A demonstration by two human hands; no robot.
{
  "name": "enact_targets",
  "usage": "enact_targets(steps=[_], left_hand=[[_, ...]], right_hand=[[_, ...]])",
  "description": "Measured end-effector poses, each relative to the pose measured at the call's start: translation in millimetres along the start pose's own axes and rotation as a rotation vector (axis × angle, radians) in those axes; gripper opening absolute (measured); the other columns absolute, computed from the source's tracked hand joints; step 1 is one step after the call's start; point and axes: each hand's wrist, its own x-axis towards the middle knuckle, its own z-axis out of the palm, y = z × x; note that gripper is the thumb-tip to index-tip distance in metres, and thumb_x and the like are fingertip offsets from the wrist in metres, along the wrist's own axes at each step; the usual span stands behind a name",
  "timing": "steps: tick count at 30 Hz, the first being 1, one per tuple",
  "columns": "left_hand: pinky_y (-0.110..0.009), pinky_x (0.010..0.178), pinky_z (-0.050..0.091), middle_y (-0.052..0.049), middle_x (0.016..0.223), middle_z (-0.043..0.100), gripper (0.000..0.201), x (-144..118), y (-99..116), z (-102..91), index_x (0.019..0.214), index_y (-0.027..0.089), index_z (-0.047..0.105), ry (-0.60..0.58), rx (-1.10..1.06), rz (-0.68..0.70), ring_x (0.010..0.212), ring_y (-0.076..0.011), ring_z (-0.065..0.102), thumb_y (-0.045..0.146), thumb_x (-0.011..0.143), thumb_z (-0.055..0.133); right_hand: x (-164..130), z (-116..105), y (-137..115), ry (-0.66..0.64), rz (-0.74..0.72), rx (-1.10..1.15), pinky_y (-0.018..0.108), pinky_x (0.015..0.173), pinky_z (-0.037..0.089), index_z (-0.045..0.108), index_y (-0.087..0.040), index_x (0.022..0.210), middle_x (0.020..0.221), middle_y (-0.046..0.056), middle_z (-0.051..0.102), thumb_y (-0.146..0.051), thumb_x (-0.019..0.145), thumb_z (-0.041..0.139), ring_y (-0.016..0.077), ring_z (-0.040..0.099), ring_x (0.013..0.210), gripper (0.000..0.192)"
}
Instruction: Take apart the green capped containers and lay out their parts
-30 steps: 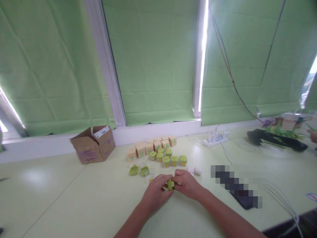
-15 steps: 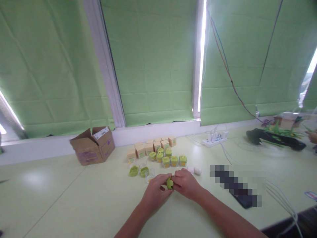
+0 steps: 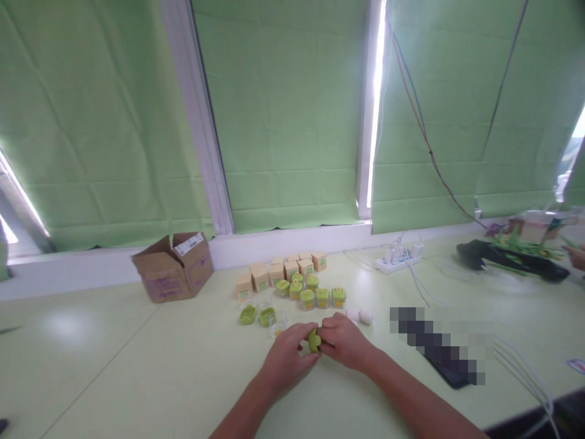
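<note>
Between my hands is a small green lid (image 3: 314, 341), seen edge-on. My left hand (image 3: 287, 356) grips its left side between thumb and fingers. The curled fingers of my right hand (image 3: 343, 341) press against its right side; the fingertips are partly hidden behind it. Just beyond my left hand stands a clear container (image 3: 276, 327). Left of that lie two more green lids (image 3: 267, 315), turned with their hollow side up. Several clear jars with green lids (image 3: 322, 297) stand in rows behind my hands. A white roll-like object (image 3: 364, 316) lies beyond my right hand.
Several small tan boxes (image 3: 261, 279) stand behind the jars. An open cardboard box (image 3: 176, 271) is at the back left, a power strip (image 3: 397, 261) at the back right. Cables and a dark, pixelated object (image 3: 450, 366) lie to the right. Another person's hand (image 3: 574, 255) shows at the right edge.
The view has shifted slightly. The green lid has turned a little between my fingers; both hands keep nearly the same place and hold.
</note>
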Motion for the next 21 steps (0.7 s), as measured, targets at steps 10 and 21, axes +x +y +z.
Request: enact_targets(steps=[10, 21], left_hand=[[-0.03, 0.087, 0.048, -0.003, 0.11, 0.066, 0.046, 0, 2, 1.6, 0.111, 0.024, 0.059, 0.027, 0.039, -0.002, 0.094, -0.0199, 0.06, 0.017, 0.066, 0.063], [-0.026, 0.077, 0.049, -0.002, 0.103, 0.067, 0.038, 3, 7, -4.8, 0.108, 0.025, 0.06, 0.001, 0.021, 0.021, 0.091, -0.0187, 0.061, 0.023, 0.07, 0.062]], right_hand=[[-2, -5, -4, -0.047, 0.05, 0.067, 0.025, 0.062, 0.031, 0.056, -0.019, 0.08, 0.075, 0.001, 0.057, -0.022, 0.078, 0.055, 0.0138, 0.049, 0.068, 0.003], [-1, -16, -8, 0.011, 0.101, 0.358, 0.024, 0.069, 0.038, 0.052, -0.019, 0.085, 0.079, 0.001, 0.058, -0.013, 0.08, 0.048, 0.0139, 0.053, 0.074, 0.009]])
